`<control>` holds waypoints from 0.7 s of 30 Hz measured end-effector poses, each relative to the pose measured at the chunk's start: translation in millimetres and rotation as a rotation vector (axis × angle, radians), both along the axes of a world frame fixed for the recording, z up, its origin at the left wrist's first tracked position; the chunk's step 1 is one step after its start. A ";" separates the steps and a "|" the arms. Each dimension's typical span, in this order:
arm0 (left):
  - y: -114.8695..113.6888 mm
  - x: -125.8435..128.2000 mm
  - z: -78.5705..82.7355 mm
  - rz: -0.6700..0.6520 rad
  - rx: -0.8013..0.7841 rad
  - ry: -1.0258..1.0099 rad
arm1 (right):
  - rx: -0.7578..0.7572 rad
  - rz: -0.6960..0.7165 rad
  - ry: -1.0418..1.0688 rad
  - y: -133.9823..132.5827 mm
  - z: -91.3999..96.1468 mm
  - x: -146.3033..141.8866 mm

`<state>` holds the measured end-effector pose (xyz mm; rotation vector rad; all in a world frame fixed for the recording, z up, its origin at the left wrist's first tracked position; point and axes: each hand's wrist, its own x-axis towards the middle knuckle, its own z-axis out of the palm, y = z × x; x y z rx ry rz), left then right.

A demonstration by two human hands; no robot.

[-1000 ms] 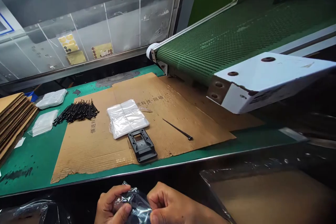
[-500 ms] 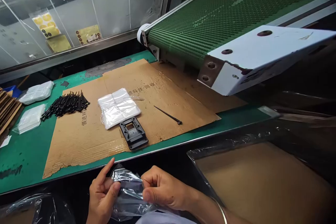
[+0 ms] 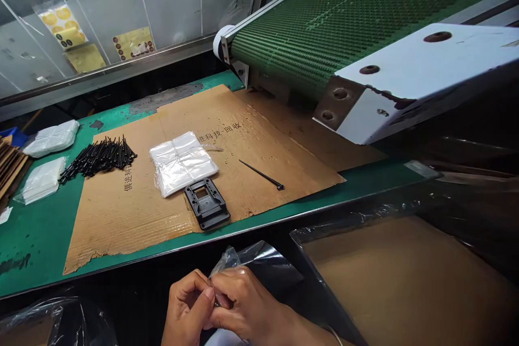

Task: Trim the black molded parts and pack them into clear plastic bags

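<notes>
Below the table edge, my left hand (image 3: 187, 305) and my right hand (image 3: 245, 300) meet, fingers pinched together on a clear plastic bag (image 3: 270, 262). The bag spreads out behind my right hand; its gripped edge is mostly hidden by my fingers. On the cardboard just beyond lies a black plastic bracket (image 3: 207, 205) with a square opening. Its far end touches a stack of clear plastic bags (image 3: 184, 165). To the right rests one thin black pin-like rod (image 3: 261, 174) with a small head. A heap of similar black rods (image 3: 101, 157) lies on the left.
A flattened cardboard sheet (image 3: 133, 227) covers much of the green tabletop (image 3: 36, 238). More bag stacks (image 3: 44, 181) sit at the left. A green conveyor belt (image 3: 300, 43) with a white frame (image 3: 405, 70) overhangs the right. A plastic-lined box (image 3: 389, 270) stands lower right.
My left hand has moved right to meet my right hand, its raised forefinger now bent in. The bag has shifted from between the hands to spread beyond my right hand.
</notes>
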<state>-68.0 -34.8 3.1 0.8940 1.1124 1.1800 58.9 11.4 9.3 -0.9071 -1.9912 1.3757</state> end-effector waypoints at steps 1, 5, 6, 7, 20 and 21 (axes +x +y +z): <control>0.4 2.4 -1.1 0.077 -0.008 -0.083 | -0.074 0.012 0.047 1.4 -1.2 0.0; 5.2 -0.1 -5.2 0.410 -0.138 -0.477 | -0.397 -0.113 0.251 9.7 -5.2 1.4; 7.0 -2.4 -5.7 0.478 -0.196 -0.566 | -0.427 -0.192 0.261 11.9 -6.2 1.5; 8.5 -4.3 -5.9 0.521 -0.249 -0.634 | -0.442 -0.273 0.265 13.9 -7.1 1.4; 9.3 -9.3 -27.3 0.629 -0.065 0.218 | -0.379 -0.307 0.329 17.5 2.9 -11.4; 10.5 -12.4 -28.1 0.675 0.030 0.425 | -0.262 -0.254 0.247 18.3 5.2 -11.8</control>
